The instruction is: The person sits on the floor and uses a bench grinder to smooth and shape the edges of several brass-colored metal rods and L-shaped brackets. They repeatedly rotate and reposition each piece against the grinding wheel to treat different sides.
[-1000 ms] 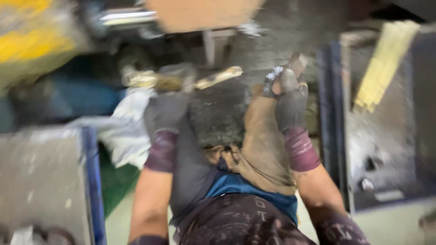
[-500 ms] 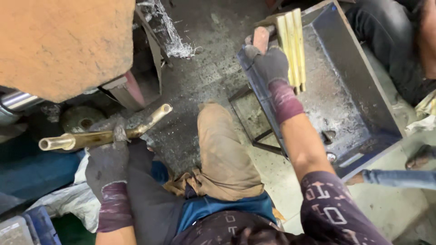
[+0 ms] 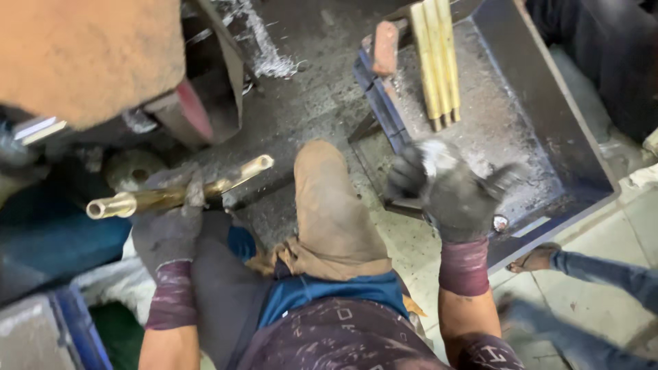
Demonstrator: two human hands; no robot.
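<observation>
Brass tube (image 3: 171, 197) in left grip (image 3: 168, 229)

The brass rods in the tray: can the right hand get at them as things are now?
Probably yes. The right hand hovers open over the tray, just below the rods, holding nothing. Nothing lies between them. The left hand holds a brass tube.

The gloved left hand (image 3: 168, 229) grips a brass tube (image 3: 178, 195) lying level over the dusty floor (image 3: 308, 103). The gloved right hand (image 3: 456, 195), fingers spread and holding nothing, hovers over the near edge of a dark metal tray (image 3: 541, 116), where several brass rods (image 3: 435, 62) lie side by side toward its far edge.
</observation>
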